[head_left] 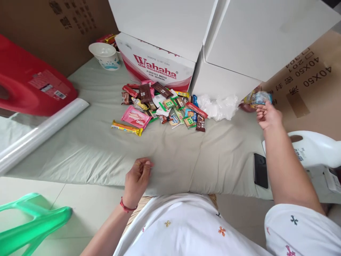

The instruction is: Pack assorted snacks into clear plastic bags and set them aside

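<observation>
A heap of wrapped snacks lies on the pale cloth in front of white cartons. My right hand is stretched far right and pinches a small bluish snack packet beside a reddish bag. My left hand rests on the cloth near its front edge, fingers curled loosely, nothing visible in them. A pink wafer pack and a yellow bar lie at the heap's left edge.
A Wahaha carton and white boxes stand behind the heap. Also present: crumpled clear plastic, paper cup, red jug, film roll, black phone, white jug, green stool.
</observation>
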`<state>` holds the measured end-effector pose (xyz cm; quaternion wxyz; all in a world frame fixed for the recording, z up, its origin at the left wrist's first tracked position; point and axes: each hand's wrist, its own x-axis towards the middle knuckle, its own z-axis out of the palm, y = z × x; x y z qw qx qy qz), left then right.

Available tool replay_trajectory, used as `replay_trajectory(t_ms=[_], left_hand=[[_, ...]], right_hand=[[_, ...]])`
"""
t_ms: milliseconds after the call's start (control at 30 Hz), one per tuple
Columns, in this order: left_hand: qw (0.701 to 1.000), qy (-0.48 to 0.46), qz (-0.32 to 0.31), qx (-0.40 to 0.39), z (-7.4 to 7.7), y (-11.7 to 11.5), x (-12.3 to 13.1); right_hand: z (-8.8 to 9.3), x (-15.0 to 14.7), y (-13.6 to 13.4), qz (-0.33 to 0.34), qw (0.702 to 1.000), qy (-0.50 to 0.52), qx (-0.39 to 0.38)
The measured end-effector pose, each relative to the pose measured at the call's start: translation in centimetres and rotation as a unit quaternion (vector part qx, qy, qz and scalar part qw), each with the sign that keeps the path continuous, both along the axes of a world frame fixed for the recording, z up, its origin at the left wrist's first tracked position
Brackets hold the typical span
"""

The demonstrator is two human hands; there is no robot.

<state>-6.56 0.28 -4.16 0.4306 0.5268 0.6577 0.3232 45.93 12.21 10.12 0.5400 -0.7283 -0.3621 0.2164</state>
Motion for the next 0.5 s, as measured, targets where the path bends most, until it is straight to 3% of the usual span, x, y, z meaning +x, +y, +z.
replay_trajectory(t_ms=[133, 200, 267, 367, 433, 500], left_hand=[[0.998, 0.057, 0.029, 0.017, -1.1, -0.6, -1.0], [0.996, 0.08, 0.007, 0.03, -1.4, -0.4, -1.1], [0.994, 0.096, -0.016, 0.04, -1.3, 0.0, -1.0], [0.993, 0.1, -0.036, 0.054, -1.2, 0.3, -0.9], [0.993, 0.089, -0.038, 0.062, -1.3, 0.0, -0.9], [0.996, 0.064, -0.02, 0.063, -1.6, -0.6, -1.0]], right_hand=[[-5.7, -5.0, 0.4, 0.026, 0.999, 0.015, -0.033], [-7.3, -7.1, 1.4, 0.042, 0.997, -0.054, -0.033], [-7.6, -7.9, 3.1, 0.026, 0.981, -0.193, -0.021], [-6.8, -7.2, 5.8, -0.045, 0.929, -0.364, -0.05], [-6.2, -6.2, 7.0, -0.057, 0.916, -0.385, -0.101], [-5.7, -5.4, 7.3, -0.023, 0.917, -0.374, -0.139]])
